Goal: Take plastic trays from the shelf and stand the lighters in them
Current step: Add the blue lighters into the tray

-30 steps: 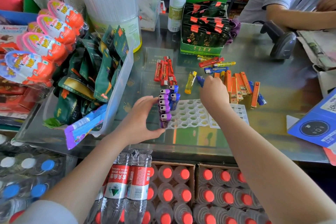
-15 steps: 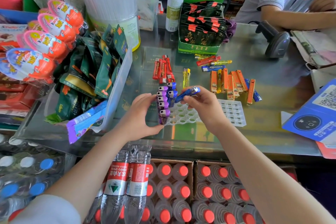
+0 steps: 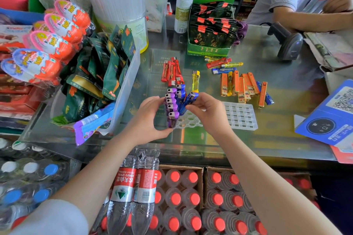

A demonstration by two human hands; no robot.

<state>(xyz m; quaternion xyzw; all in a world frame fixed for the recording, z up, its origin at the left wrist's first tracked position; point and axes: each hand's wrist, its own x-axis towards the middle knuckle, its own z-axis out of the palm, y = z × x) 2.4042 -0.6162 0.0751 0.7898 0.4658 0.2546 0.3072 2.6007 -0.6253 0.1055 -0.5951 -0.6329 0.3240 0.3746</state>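
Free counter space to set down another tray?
Bare glass lies right of the white tray, before the blue card, and beyond the orange lighters toward the scanner. It is crowded around the red lighters and bin.

White tray [image 3: 189, 121] on glass counter, purple lighters [image 3: 171, 104] upright, blue lighter [image 3: 188, 100] tilted

"kinder joy" on egg packs [image 3: 57, 41]

Left hand [image 3: 148, 115] cupped; right hand [image 3: 207, 109] in pinch grip.
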